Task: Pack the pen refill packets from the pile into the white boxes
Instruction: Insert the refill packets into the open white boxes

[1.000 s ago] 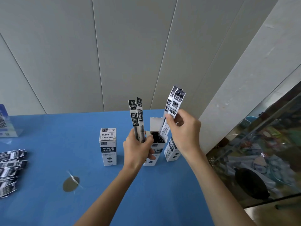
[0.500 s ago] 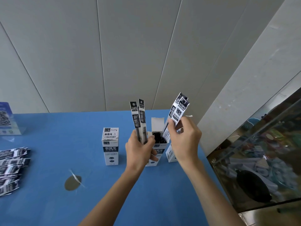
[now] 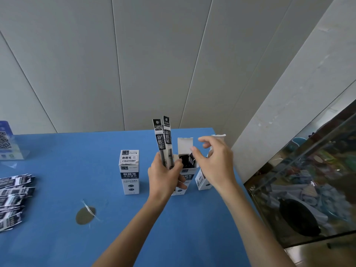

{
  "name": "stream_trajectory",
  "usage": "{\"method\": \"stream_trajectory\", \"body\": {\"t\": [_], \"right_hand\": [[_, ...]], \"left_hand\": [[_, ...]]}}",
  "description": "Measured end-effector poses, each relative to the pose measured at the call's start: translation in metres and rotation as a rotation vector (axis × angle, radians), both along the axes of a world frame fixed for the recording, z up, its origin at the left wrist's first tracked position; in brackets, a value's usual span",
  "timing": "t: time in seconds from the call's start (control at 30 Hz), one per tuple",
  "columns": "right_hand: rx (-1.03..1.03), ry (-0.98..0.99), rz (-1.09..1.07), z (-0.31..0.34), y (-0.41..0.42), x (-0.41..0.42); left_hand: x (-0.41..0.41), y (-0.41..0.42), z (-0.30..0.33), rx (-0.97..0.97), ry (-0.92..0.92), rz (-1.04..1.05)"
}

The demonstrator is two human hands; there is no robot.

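I note the blue worktop [image 3: 57, 237], the pile [image 3: 13, 199] at far left. My left hand [image 3: 163, 178] grips two refill packets [image 3: 163, 139] upright; my right hand [image 3: 213, 162] hovers relaxed, holding nothing, over the open white box [image 3: 185, 170]. Risk: packets already inside catch the incoming ones and tip the box.

Left grip [image 3: 163, 175] curled tight; right grip [image 3: 213, 162] loosely open.

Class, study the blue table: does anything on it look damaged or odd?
Yes. A grey patch shows through the blue table covering near the front left, with whitish torn edges, as if the covering is ripped there.
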State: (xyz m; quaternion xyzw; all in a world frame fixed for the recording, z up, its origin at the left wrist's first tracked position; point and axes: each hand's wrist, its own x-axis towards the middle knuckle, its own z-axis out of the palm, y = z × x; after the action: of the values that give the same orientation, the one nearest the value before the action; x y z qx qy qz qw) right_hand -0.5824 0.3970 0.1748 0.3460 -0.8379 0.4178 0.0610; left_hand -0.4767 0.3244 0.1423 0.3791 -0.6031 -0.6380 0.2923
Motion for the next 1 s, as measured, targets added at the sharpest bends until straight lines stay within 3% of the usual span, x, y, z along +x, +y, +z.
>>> {"method": "stream_trajectory", "body": {"t": [0.23, 0.5, 0.57, 0.67, 0.73, 0.87, 1.0], "right_hand": [[0.182, 0.042, 0.109, -0.012, -0.003, 0.0], [0.068, 0.107, 0.038, -0.001, -0.002, 0.008], [-0.029, -0.011, 0.062, 0.01, -0.002, 0.014], [-0.08, -0.424, 0.22, 0.032, -0.004, 0.023], [-0.11, -0.585, 0.309, 0.038, -0.005, 0.027], [-0.21, -0.703, 0.372, 0.043, 0.0, 0.028], [-0.174, -0.721, 0.398, 0.045, 0.008, 0.032]], "left_hand": [[-0.001, -0.001, -0.003, 0.013, 0.023, 0.002], [0.01, -0.003, 0.003, -0.036, 0.047, -0.037], [0.015, -0.005, 0.009, -0.056, 0.077, -0.078], [0.023, -0.006, 0.019, -0.084, 0.128, -0.253], [0.029, -0.006, 0.024, -0.11, 0.122, -0.339], [0.037, -0.002, 0.036, -0.037, 0.184, -0.41], [0.04, -0.001, 0.035, 0.034, 0.18, -0.408]]}}
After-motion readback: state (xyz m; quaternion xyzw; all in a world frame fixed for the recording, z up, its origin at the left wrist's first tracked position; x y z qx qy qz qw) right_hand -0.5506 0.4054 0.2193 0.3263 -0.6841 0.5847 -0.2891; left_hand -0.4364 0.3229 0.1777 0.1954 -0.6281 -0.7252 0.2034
